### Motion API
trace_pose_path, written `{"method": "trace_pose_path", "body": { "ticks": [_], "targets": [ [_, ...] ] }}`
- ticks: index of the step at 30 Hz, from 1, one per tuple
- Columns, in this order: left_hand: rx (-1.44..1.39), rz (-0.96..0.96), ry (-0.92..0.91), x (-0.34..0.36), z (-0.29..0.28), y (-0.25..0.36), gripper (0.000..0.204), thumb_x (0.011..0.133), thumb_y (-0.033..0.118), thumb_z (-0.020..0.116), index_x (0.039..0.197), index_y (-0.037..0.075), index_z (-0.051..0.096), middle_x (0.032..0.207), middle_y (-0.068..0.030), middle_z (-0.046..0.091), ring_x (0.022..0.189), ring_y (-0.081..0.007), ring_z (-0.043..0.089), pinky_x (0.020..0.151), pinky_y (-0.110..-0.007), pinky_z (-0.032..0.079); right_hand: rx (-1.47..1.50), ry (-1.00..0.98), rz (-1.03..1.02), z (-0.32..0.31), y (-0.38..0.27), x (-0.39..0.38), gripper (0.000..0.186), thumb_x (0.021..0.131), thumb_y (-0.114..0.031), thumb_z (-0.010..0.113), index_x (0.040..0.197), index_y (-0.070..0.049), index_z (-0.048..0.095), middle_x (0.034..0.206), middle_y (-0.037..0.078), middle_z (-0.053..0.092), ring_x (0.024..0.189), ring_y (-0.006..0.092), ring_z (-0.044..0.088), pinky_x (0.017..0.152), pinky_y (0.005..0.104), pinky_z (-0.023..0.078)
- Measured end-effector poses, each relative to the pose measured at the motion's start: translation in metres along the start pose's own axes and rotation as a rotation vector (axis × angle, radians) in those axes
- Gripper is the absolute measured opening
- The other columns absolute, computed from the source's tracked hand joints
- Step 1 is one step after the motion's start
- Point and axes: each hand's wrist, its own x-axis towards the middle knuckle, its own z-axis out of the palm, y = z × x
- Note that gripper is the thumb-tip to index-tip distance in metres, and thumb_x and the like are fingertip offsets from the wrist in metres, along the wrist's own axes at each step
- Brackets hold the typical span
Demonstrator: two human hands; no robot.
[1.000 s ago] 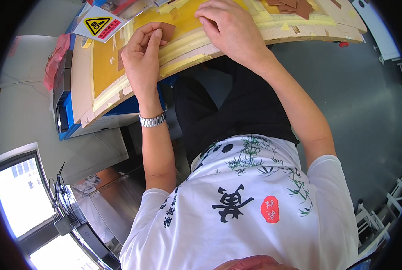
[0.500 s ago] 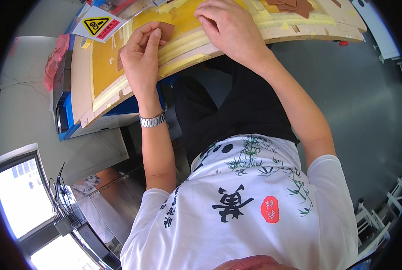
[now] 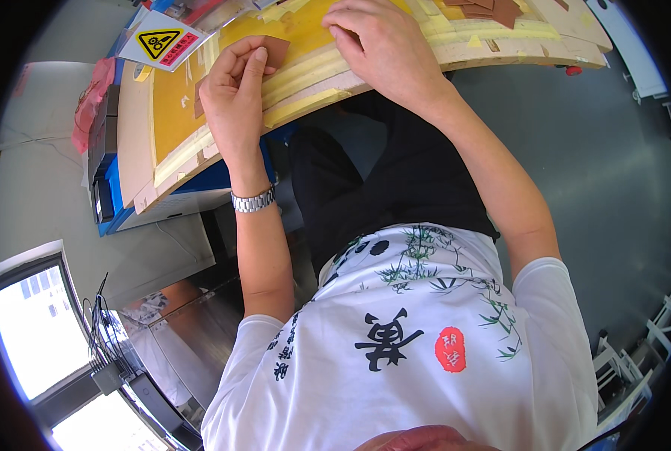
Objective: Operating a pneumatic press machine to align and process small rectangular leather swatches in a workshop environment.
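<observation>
My left hand [image 3: 232, 96], with a metal watch [image 3: 253, 201] on its wrist, pinches a thin brown square piece [image 3: 277, 51] between thumb and fingers, above the yellow work surface [image 3: 176, 113]. Another brown piece [image 3: 198, 99] lies partly hidden beside that hand. To the right, my right hand [image 3: 392, 54] hovers over the same surface, its thumb and index finger curled close together. Whatever is between those fingertips, if anything, is too small or hidden to make out.
Several brown pieces [image 3: 495, 10] lie in a loose pile at the far right. Pale tape strips [image 3: 305, 109] run along the wooden table edge [image 3: 587, 54]. A warning sign [image 3: 160, 43] stands at the far left, near a tape roll [image 3: 142, 73] and pink plastic [image 3: 95, 101].
My left hand and its brown piece have shifted very slightly to the left. The right hand has barely moved.
</observation>
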Motion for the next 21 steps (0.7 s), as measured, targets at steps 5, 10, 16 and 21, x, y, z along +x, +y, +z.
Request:
{"method": "trace_pose_path", "body": {
  "ticks": [5, 10, 16, 21],
  "targets": [
    [0.058, 0.016, 0.001, -0.0006, -0.0002, 0.0027, 0.022, 0.106, 0.008, 0.074, 0.125, -0.003, 0.079, 0.099, -0.0047, 0.082, 0.085, -0.0082, 0.070, 0.077, -0.022, 0.053, 0.001, -0.001, -0.001, 0.0005, 0.0004, 0.0000, 0.016, 0.097, -0.008, 0.068, 0.104, 0.005, 0.075, 0.107, 0.019, 0.072, 0.110, 0.0384, 0.067, 0.100, 0.0472, 0.054],
    [0.051, 0.016, 0.001, -0.0004, -0.0002, 0.0020, 0.022, 0.106, 0.008, 0.074, 0.125, -0.003, 0.079, 0.100, -0.0056, 0.082, 0.086, -0.0089, 0.071, 0.079, -0.022, 0.054, 0.005, 0.002, -0.005, -0.0003, 0.0001, 0.0002, 0.015, 0.097, -0.008, 0.068, 0.103, 0.004, 0.075, 0.106, 0.019, 0.072, 0.109, 0.0384, 0.067, 0.099, 0.0474, 0.054],
    [0.039, 0.015, 0.000, 0.0004, -0.0001, 0.0007, 0.022, 0.106, 0.007, 0.074, 0.125, -0.003, 0.079, 0.100, -0.0061, 0.082, 0.086, -0.0093, 0.071, 0.080, -0.022, 0.054, 0.005, -0.002, -0.003, 0.0001, 0.0007, 0.0008, 0.015, 0.096, -0.008, 0.069, 0.103, 0.004, 0.075, 0.105, 0.019, 0.072, 0.108, 0.0383, 0.067, 0.099, 0.0473, 0.054],
    [0.056, 0.016, 0.003, -0.0003, 0.0002, 0.0025, 0.022, 0.106, 0.007, 0.074, 0.125, -0.004, 0.078, 0.099, -0.0057, 0.082, 0.086, -0.0092, 0.071, 0.081, -0.023, 0.055, -0.002, 0.001, -0.010, 0.0002, 0.0006, 0.0008, 0.014, 0.096, -0.007, 0.069, 0.103, 0.003, 0.074, 0.105, 0.019, 0.072, 0.108, 0.0383, 0.067, 0.099, 0.0474, 0.054]
  ]
}}
